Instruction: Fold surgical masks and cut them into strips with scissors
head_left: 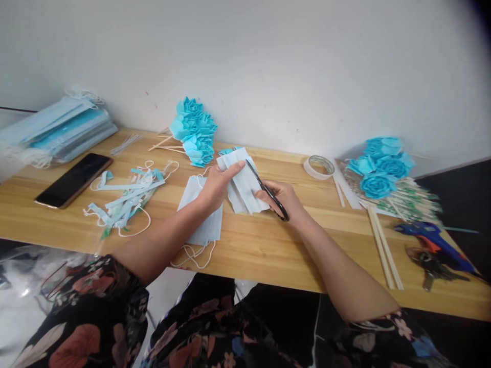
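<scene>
My left hand [219,185] grips a pleated pale blue face mask piece [242,190] near its upper left, thumb on top. In my right hand [284,198] is a pair of black-handled scissors [273,197], its blades pointing up and left across the mask piece. The right thumb lies close to the piece's lower right. Under my left wrist, partly hidden by it, lie face masks with white ear loops [203,230]. Left of them is a tangled heap of cut mask strips and loops [132,197].
A stack of masks [63,128] and a phone [74,180] lie at left. Blue flowers on sticks [195,130] lean by the wall; more flowers [379,166] lie right. Nearby are a tape roll [319,167], wooden sticks [383,248], a blue glue gun [435,243] and keys [431,266].
</scene>
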Action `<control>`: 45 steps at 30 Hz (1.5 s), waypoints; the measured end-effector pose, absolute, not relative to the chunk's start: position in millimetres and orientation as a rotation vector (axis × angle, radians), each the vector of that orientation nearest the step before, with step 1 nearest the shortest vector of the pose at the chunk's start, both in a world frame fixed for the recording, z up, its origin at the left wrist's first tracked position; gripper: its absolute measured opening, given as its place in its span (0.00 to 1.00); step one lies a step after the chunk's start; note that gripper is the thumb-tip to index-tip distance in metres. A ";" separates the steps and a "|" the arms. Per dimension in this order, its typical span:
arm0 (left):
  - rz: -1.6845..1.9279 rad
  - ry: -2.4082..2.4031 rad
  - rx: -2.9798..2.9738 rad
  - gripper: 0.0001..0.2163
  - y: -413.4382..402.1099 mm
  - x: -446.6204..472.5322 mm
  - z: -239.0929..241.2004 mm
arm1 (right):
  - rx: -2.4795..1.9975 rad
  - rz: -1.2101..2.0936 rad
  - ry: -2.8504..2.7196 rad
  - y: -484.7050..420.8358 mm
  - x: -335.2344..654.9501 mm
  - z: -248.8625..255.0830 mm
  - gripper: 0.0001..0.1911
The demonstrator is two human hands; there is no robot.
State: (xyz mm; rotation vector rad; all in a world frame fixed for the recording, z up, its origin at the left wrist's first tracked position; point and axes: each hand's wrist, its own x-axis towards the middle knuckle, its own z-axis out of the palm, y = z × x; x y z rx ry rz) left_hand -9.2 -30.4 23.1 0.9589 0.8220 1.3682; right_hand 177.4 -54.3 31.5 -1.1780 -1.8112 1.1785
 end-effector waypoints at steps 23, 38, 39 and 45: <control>1.340 0.856 0.983 0.16 -36.4 -8.5 26.3 | -1.112 1.223 -1.793 -55.8 175.6 31.6 0.29; 1.346 0.844 1.006 0.16 -35.4 -9.3 26.1 | -1.146 1.129 -1.833 -55.2 177.1 28.8 0.29; 1.346 0.844 1.005 0.16 -35.4 -9.3 26.0 | -1.149 1.119 -1.836 -55.1 177.1 28.4 0.29; 1.349 0.841 1.010 0.16 -34.5 -8.8 24.8 | -1.155 1.123 -1.829 -55.1 177.0 28.3 0.30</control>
